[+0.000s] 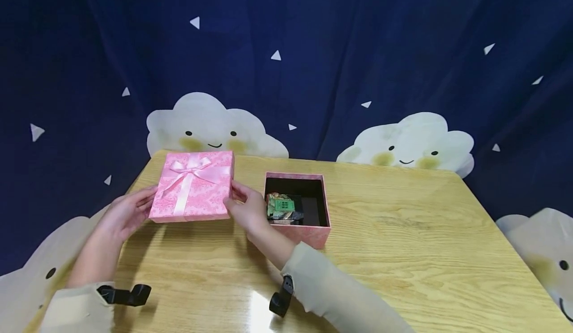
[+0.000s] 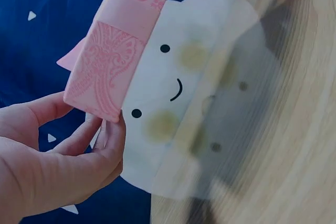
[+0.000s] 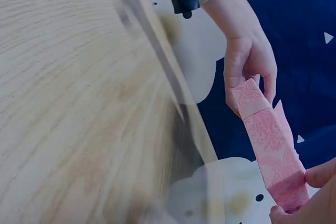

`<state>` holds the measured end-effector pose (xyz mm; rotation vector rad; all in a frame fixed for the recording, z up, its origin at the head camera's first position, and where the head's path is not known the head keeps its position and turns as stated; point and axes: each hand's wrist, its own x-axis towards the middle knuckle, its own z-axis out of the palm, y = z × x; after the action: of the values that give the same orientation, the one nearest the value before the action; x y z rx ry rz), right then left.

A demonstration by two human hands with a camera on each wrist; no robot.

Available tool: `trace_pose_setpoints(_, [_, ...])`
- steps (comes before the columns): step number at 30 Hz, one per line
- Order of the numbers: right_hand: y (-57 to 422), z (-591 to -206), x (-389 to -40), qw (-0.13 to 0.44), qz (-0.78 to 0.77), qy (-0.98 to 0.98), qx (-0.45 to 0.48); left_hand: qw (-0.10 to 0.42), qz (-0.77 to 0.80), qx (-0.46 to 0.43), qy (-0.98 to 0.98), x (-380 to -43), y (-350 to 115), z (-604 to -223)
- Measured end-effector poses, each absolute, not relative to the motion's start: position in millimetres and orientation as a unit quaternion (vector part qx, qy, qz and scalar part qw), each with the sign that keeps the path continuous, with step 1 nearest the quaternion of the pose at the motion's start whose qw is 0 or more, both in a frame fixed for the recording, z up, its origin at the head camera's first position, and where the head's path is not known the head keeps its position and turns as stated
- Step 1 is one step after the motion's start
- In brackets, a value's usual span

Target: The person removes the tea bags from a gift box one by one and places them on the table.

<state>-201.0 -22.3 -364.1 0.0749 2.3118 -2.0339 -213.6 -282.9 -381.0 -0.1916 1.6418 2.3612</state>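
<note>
Both hands hold a pink patterned box lid (image 1: 203,193) with a ribbon bow, raised over the left side of the table. My left hand (image 1: 125,213) grips its left edge; in the left wrist view the thumb and fingers (image 2: 113,142) pinch the lid's corner (image 2: 105,72). At the opposite edge my right hand (image 1: 248,206) pinches the lid between thumb and fingers, seen also at the lower right of the right wrist view. Right of the lid stands the lidless pink box (image 1: 304,236), dark inside, with a green-labelled packet (image 1: 284,206) in its left part.
The light wooden table (image 1: 403,253) spreads under everything. Behind it hangs a dark blue curtain (image 1: 313,74) with white triangles and smiling clouds. A black wrist camera (image 1: 282,295) sits on the right sleeve, another (image 1: 125,294) on the left.
</note>
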Motion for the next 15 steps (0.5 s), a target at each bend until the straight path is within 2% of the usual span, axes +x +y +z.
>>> trace_pose_setpoints(9, [-31,-376,-197,0.061,-0.645,0.762,-0.002,0.061,0.687,-0.103,0.717,-224,-297,-411])
trace_pose_setpoints(15, [-36,-385,-194,0.069,-0.610,0.790,-0.006,0.051,0.639,-0.155,0.752,-247,-315,-455])
